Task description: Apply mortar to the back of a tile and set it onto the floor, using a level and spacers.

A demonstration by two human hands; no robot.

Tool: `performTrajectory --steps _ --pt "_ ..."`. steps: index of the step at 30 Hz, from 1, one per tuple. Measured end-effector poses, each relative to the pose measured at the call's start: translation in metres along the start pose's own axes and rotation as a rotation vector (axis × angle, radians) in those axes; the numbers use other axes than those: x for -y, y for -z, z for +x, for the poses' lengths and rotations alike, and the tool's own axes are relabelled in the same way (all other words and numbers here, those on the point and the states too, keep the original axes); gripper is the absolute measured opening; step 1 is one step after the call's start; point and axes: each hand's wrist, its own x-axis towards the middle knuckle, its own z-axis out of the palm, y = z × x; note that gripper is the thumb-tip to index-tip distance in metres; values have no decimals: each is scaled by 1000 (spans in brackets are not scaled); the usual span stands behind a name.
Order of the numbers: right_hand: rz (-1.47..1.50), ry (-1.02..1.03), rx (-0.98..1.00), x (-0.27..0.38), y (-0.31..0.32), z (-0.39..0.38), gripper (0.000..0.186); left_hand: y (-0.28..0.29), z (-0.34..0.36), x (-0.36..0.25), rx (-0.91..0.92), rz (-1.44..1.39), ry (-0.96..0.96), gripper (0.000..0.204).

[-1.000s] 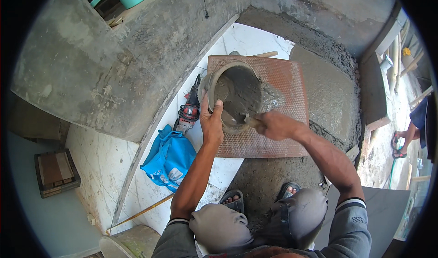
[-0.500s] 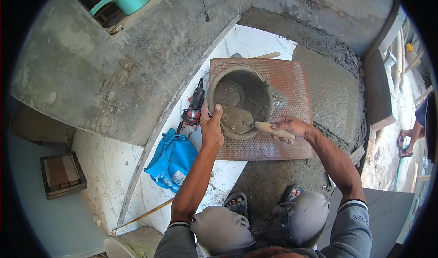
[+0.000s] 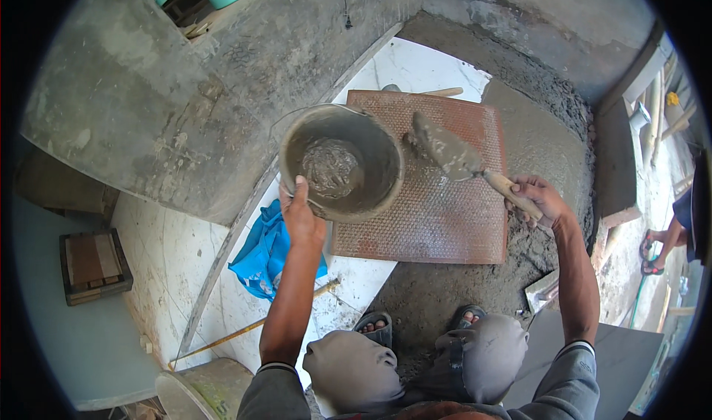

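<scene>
Smooth, matt wooden trowel handle (image 3: 503,186)

The bucket (image 3: 382,156), dark grey, round and caked with dried mortar, is tipped so its open mouth shows; a thin wire bail loops out on its far left side. The left hand (image 3: 304,218) grips its near left rim, thumb over the edge. Inside, wet grey mortar (image 3: 326,168) sits in a rough, glistening heap toward the left. To the right, the right hand (image 3: 544,197) holds a trowel (image 3: 449,149) by its pale wooden handle, the smeared, tapering blade pointing far left above a reddish-brown tile (image 3: 437,223). The tile lies with its dimpled, mortar-streaked face up, its left part behind the bucket.
</scene>
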Motion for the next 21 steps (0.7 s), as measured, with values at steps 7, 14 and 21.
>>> performTrajectory --steps 7,14,21 --pt "-943 199 -333 -69 11 77 47 24 -39 -78 -78 -38 64 46" --pt "-1387 512 -407 -139 34 101 50 77 -120 -172 -297 29 -62 36" --pt "-1147 585 -378 -152 33 115 47 122 -212 -254 -571 171 -245 39"
